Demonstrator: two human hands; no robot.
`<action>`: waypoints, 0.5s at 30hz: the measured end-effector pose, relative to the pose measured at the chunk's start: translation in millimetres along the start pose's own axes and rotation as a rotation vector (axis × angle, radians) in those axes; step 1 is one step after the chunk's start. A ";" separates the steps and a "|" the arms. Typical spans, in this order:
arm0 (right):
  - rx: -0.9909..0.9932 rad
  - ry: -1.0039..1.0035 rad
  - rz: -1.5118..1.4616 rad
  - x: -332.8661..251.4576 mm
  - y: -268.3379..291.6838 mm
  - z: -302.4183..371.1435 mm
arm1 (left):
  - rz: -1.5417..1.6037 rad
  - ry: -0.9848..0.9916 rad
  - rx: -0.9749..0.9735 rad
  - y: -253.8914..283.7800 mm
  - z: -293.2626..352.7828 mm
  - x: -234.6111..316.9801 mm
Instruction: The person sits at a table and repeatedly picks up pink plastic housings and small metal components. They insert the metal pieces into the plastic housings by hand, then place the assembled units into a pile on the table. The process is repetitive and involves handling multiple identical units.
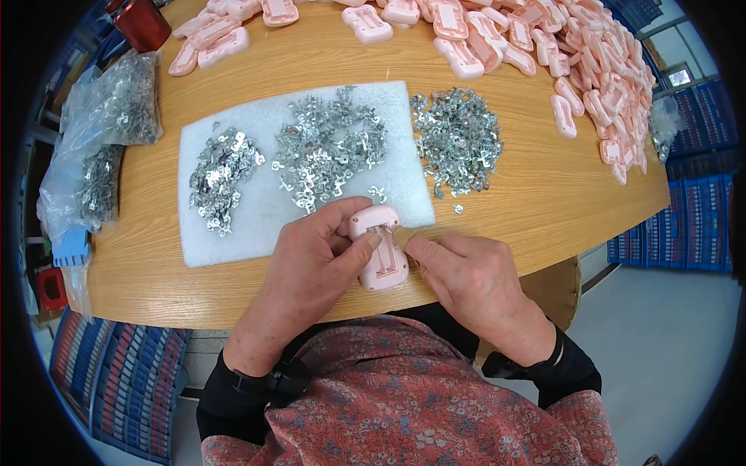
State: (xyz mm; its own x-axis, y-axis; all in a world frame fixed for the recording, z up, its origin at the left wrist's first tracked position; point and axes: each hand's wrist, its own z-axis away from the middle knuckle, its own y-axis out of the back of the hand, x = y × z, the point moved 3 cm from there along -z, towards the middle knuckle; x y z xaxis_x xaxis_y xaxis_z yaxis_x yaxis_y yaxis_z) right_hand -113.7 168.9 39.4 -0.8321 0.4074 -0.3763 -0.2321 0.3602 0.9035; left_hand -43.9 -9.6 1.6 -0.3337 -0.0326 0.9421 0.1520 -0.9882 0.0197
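A pale pink plastic casing (pixel 386 260) with a recessed battery compartment stands tilted near the table's front edge. My left hand (pixel 307 252) grips it from the left, with the thumb lying across the upper part of the compartment. On the other side, my right hand (pixel 474 276) is closed in a pinch at the casing's upper right. Something tan (pixel 402 235) shows at those fingertips; I cannot make out whether it is a finger covering or a tool. Just beyond my hands, small silvery metal clips (pixel 330 147) lie heaped on a white foam sheet (pixel 260 128).
Another pile of metal clips (pixel 460 140) lies right of the foam. Many pink casings (pixel 614 93) are heaped along the far and right edges. Clear plastic bags of metal parts (pixel 116 116) stand at left, near a red cylindrical container (pixel 142 25). Blue racks (pixel 124 380) flank the table.
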 end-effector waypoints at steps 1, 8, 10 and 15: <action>0.001 -0.001 0.002 -0.3 -0.1 0.0 | -0.002 -0.001 0.000 0.1 0.0 -0.4; 0.002 -0.027 0.023 0.2 -0.2 -0.2 | 0.004 -0.007 -0.002 0.6 0.1 -0.4; 0.002 -0.023 0.032 -0.1 0.8 -1.0 | -0.004 -0.005 0.001 0.5 -0.1 -0.1; -0.003 0.017 0.052 -0.5 1.5 -0.9 | 0.006 -0.077 0.059 -0.2 0.1 -3.1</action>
State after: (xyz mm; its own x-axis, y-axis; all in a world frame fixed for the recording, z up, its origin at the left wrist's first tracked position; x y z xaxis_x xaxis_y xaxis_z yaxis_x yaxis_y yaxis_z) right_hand -114.1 168.5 41.2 -0.8516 0.4114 -0.3250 -0.1895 0.3365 0.9224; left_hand -42.8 -9.3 -1.3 -0.2604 -0.0242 0.9652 0.2090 -0.9774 0.0319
